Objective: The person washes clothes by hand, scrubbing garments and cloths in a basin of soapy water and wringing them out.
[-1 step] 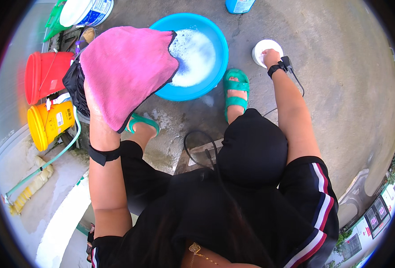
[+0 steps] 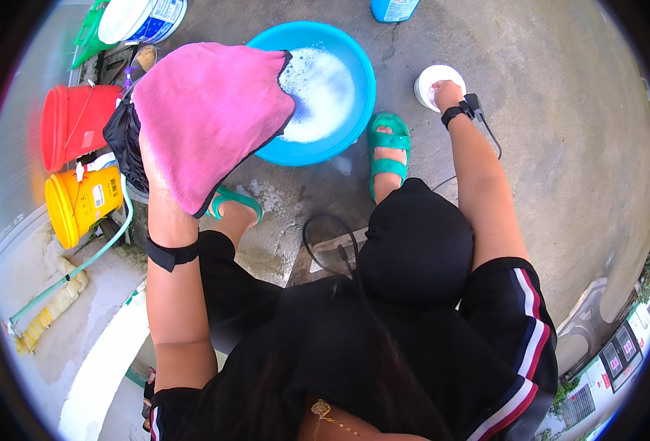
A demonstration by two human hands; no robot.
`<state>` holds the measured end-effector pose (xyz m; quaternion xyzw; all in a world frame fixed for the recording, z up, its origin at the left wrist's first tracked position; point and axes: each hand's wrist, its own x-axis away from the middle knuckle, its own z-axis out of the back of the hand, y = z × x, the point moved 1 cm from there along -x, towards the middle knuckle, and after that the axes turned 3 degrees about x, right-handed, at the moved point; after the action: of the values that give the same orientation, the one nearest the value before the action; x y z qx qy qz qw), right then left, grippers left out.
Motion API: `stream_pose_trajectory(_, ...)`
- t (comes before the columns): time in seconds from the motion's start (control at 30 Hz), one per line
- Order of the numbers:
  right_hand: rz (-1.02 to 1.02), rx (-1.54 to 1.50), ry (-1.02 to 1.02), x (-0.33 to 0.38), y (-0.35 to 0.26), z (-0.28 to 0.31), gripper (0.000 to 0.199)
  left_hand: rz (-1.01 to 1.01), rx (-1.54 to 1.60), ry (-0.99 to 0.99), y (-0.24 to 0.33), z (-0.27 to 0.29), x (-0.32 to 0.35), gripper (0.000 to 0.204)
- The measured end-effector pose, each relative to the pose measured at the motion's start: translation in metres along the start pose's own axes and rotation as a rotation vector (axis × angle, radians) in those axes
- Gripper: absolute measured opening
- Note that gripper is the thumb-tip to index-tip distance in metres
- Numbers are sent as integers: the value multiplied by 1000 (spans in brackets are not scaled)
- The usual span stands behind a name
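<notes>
A pink plush cloth (image 2: 211, 121) with black edging is draped over my left hand (image 2: 151, 167), hiding its fingers. Dark fabric (image 2: 125, 143) bunches on the far side of that wrist. Behind the cloth, and partly covered by it, stands a blue basin (image 2: 365, 73) with white suds (image 2: 318, 95) on its water. Off to the right, my right hand (image 2: 447, 95) reaches into a small white tub (image 2: 422, 90). Its fingers look curled together at the tub's opening, but what they hold is too small to make out.
At left stand a red bucket (image 2: 82, 125) and a yellow bucket (image 2: 82, 206), with a pale green hose (image 2: 79, 272) beside them. A white bucket (image 2: 167, 18) is at upper left, a blue container (image 2: 395, 9) at the top. Black cables (image 2: 306, 239) run near my legs.
</notes>
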<state>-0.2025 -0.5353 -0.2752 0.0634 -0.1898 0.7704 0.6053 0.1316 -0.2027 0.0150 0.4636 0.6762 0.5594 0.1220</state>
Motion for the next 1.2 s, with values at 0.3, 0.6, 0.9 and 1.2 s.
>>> stream_pose_trajectory(0.3, -208, -1033, -245, 2, 47, 20, 26, 77, 327, -74, -15, -9, -8, 42)
stream_pose_trajectory(0.6, 131, -1381, -480, 97, -128, 215, 34, 81, 542, -247, 5, -45, 6, 47)
stream_pose_trajectory(0.9, 1069, -390, 93, 284, -329, 222, 41, 24, 802, -276, 20, -42, 14, 52)
stream_pose_trajectory(1.2, 965, -591, 84, 307, -359, 193, 58, -9, 1018, -283, 24, -54, 20, 40)
